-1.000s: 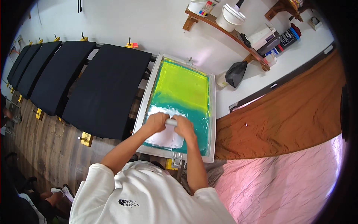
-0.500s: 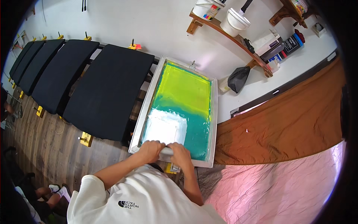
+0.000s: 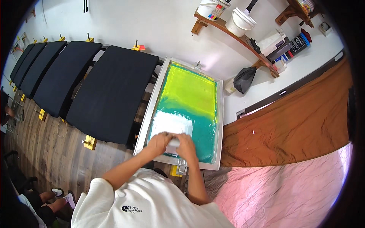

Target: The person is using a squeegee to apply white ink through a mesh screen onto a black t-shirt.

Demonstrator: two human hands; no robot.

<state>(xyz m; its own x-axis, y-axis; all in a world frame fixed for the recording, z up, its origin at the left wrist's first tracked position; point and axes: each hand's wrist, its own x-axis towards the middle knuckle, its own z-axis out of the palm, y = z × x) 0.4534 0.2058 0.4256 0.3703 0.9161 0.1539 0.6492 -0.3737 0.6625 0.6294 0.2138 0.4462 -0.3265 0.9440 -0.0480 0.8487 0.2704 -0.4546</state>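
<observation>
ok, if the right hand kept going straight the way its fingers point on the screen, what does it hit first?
The right hand points up-left toward the left hand, with the pale squeegee handle between them. It would likely meet that handle first; both hands already seem to grip it.

— From my feed I see a white wall (image 3: 152,26) with a wooden shelf (image 3: 235,36) carrying white buckets (image 3: 239,22).

— And lower down?

— I see wood-plank floor (image 3: 45,148), a row of black platens (image 3: 110,95), brown cloth (image 3: 296,121) and pink fabric (image 3: 285,193).
</observation>
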